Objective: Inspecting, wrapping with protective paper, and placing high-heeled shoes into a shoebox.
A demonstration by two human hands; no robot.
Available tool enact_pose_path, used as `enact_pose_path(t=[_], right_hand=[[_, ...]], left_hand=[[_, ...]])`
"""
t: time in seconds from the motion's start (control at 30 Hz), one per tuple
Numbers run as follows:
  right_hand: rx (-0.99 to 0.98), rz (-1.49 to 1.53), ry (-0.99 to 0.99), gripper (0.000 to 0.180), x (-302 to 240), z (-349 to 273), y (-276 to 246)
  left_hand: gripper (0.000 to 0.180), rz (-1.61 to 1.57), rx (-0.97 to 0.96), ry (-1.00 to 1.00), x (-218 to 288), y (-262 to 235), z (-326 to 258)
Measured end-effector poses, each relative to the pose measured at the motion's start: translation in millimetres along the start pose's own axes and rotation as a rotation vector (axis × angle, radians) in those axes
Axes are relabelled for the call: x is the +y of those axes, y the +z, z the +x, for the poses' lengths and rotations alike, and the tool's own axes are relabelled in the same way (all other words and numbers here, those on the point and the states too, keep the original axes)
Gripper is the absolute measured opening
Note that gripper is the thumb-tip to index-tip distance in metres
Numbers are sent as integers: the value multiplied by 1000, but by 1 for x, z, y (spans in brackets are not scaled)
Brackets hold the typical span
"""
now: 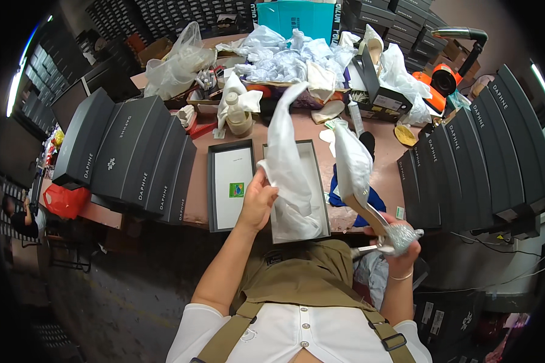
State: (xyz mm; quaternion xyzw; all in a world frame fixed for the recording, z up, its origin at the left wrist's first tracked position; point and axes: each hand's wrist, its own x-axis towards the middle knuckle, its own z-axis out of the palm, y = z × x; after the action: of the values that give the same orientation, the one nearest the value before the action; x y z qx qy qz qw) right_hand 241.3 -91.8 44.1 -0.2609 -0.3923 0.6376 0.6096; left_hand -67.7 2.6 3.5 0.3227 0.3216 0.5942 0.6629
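My left hand (261,201) pinches a long sheet of white tissue paper (284,151), which rises above an open dark shoebox (324,206) and trails down into it. In my right hand (404,257) is a high-heeled shoe (376,221), gripped around its silver glittery end and tilted up to the left. White paper (352,160) covers its upper end, so that part is hidden. Left of the box lies the dark box lid (211,187), its white inside up, with a small green card (237,190) on it.
Dark shoeboxes stand in rows at the left (133,157) and right (466,157). Crumpled tissue (284,57) heaps at the back of the table. A bottle (237,118), a blue cloth (369,202) and a yellow round pad (405,135) lie around. An orange-and-black device (443,78) stands back right.
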Motion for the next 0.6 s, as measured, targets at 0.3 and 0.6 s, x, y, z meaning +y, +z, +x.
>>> enact_pose_path(t=[0.3, 0.6], right_hand=[[-78, -253, 180, 66, -38, -25, 26], [261, 152, 213, 68, 3, 12, 7]], left_hand=[[47, 599, -83, 212, -12, 25, 40], [29, 1354, -118, 647, 10, 31, 9]])
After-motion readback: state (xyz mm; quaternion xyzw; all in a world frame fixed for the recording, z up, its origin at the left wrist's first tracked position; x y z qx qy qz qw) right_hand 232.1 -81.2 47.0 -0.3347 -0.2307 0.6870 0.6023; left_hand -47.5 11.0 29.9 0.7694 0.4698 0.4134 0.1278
